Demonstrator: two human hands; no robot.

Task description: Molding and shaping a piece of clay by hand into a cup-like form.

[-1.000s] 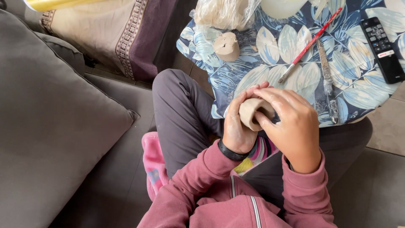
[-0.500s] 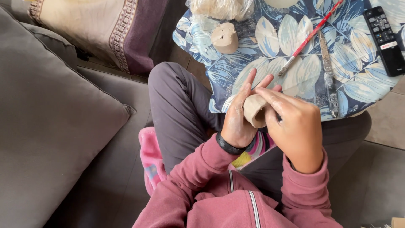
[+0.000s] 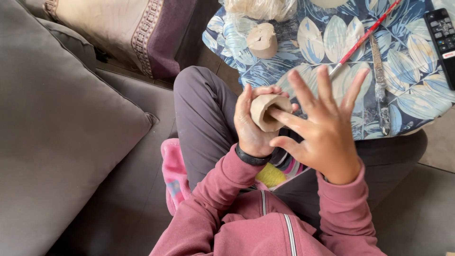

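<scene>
Clay cup [image 3: 268,111] in left hand [image 3: 250,130], right hand [image 3: 322,135] splayed

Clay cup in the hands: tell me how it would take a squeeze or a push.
The clay cup looks soft and unfired, so a squeeze would probably dent its thin rim. The left hand cradles it, suggesting it is light. The right hand has one finger inside.

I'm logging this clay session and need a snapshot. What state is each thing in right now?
Clay cup: hollow, tipped sideways, held in the left hand.
Right hand: fingers spread, index finger poked into the cup's opening.
Clay lump: lying untouched on the leaf-print table.
Paintbrush: lying on the table.
Knife: lying flat, smeared.
Remote: face up at the table's edge.
</scene>
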